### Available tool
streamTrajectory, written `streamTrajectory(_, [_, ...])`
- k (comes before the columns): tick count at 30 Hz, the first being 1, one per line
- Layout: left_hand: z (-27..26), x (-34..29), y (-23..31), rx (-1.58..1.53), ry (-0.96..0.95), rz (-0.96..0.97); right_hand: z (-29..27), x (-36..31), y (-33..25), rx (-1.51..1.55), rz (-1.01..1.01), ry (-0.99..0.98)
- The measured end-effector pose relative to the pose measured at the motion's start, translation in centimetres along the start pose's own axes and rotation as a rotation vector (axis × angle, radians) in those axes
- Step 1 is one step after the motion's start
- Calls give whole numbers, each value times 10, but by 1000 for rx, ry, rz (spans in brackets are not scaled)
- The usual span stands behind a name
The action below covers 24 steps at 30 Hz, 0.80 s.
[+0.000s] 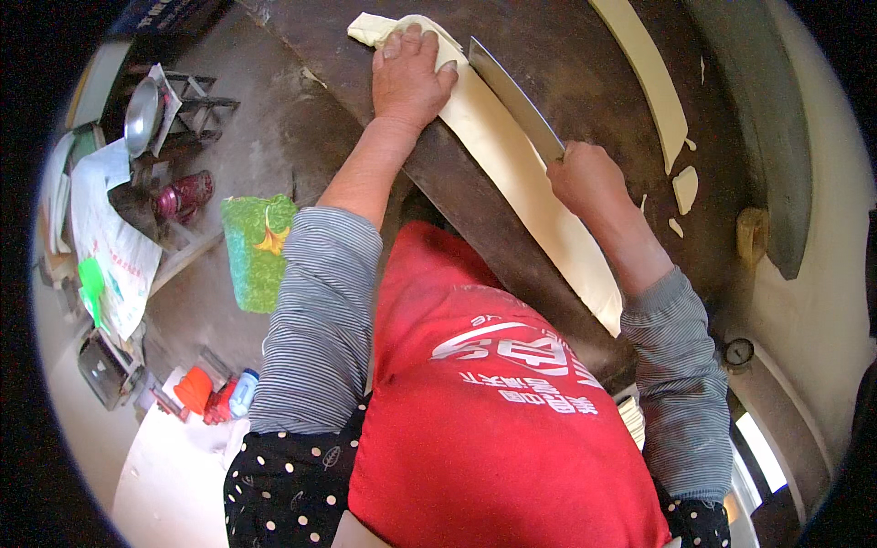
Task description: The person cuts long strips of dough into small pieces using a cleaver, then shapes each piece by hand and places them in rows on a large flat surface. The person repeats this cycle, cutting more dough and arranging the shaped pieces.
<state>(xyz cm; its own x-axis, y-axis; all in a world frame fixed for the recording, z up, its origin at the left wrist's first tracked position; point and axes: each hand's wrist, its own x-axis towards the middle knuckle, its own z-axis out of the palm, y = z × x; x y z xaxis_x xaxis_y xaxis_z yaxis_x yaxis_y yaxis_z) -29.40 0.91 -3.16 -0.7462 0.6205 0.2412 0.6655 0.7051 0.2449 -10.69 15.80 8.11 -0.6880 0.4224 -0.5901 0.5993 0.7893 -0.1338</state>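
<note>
Long folded strip of pale dough [516,173] lies diagonally across the dark work board [585,82], running from the far end near top centre down toward the person's red apron [493,420]. Looks soft, floppy and prob. a bit tacky; it would likely sag or stretch if lifted by one end, so better pressed flat from above than picked up, w/ any lift spread along its length.

Left hand [406,78] rests palm-down on the far end of the dough, fingers spread and pressing, holding the strip steady. Right hand [589,178] is wrapped tight round the handle of a broad cleaver [516,96]; blade lies along the strip's right edge, edge angle hard to tell.

A 2nd strip of dough [649,73] lies farther right on the board, apart from the first, w/ small offcuts [685,190] near it. Left of the board, well apart: green patterned bag [258,251], metal bowl [143,114], and red and blue bits on the floor.
</note>
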Motion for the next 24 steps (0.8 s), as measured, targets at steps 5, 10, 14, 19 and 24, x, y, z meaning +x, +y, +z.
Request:
streamTrajectory(5, [-8,-47,43,-169,119,25,2,-3,1,32,-1,22])
streamTrajectory(10, [-2,-90,91,-240,69,-22,-2,-11,2,-11,14,-9])
streamTrajectory(14, [1,-94,94,-228,57,-33,3,-21,7,-38,21,-5])
streamTrajectory(19, [1,-93,95,-164,66,-27,13,-31,21,-6,22,9])
streamTrajectory(24, [1,-92,96,-190,72,-38,24,-53,39,11,48,9])
